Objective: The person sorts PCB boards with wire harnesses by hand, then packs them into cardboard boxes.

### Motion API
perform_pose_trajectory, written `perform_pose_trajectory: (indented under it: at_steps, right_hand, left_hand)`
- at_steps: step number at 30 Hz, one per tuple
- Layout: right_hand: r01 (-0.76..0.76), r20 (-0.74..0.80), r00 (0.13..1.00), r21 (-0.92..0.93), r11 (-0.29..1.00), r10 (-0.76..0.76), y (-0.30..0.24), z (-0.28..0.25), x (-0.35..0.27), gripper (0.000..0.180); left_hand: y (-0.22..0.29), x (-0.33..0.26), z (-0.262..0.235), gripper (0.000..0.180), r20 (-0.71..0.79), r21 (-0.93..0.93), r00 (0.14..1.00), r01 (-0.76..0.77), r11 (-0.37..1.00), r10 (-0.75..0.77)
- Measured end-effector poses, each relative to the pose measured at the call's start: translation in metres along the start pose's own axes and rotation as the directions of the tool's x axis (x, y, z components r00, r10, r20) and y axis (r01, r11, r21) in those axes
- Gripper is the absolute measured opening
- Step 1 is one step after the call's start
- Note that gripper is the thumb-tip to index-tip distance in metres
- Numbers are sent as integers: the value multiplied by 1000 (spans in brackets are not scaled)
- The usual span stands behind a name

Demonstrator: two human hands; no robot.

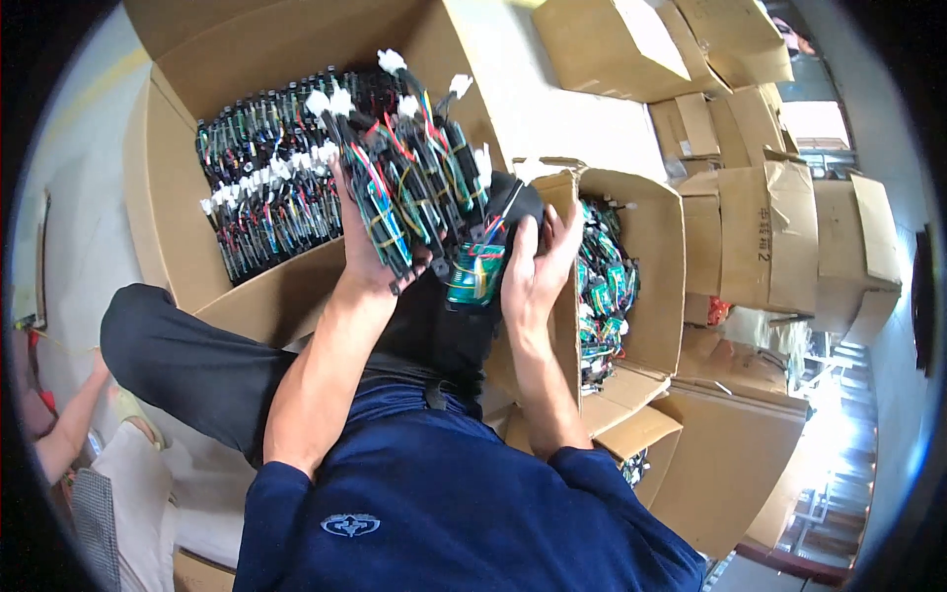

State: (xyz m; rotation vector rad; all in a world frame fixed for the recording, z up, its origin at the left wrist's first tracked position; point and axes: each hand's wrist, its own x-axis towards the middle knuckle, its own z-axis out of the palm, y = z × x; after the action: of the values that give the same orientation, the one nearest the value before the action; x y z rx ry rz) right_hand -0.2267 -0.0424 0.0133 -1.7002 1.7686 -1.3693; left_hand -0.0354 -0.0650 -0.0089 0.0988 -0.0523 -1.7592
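Observation:
My left hand (363,259) is closed around a thick bunch of circuit boards (404,192) with black cables, coloured wires and white plugs. Thin yellowish bands go round several of the boards. At the right side of the bunch, a single green circuit board (475,276) faces up, its wires reaching toward the upper right. My right hand (536,271) is beside that board with thumb and fingers apart; whether it touches the board is hard to tell. Beyond the left hand, a large open carton (163,187) contains packed rows of similar boards (276,202).
Right of my right hand stands a smaller open carton (646,340) with loose, jumbled boards (604,281). Several brown cartons (750,222) are stacked farther right. At the lower left, another person's arm (74,419) shows. My bent leg (187,355) is alongside the large carton.

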Motion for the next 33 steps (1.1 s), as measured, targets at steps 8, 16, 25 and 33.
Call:
perform_pose_trajectory:
  at_steps: [8,16,25,33]
  right_hand:
    - [337,374,908,-375,864,-191,-30,-13,-65,69]
    - [343,282,926,-360,868,-250,-28,2,-82,59]
    - [173,183,968,17,985,-173,-41,4,-83,22]
    - [47,216,974,121,992,-72,-81,-3,12,18]
  left_hand:
    - [-36,-8,-32,91,128,-203,991,55,978,-29]
    - [-40,-9,-21,97,107,-392,990,125,911,-90]
    - [-18,-12,-11,97,246,-553,967,195,810,-65]
    - [52,-61,9,103,62,-118,997,-31,992,38]
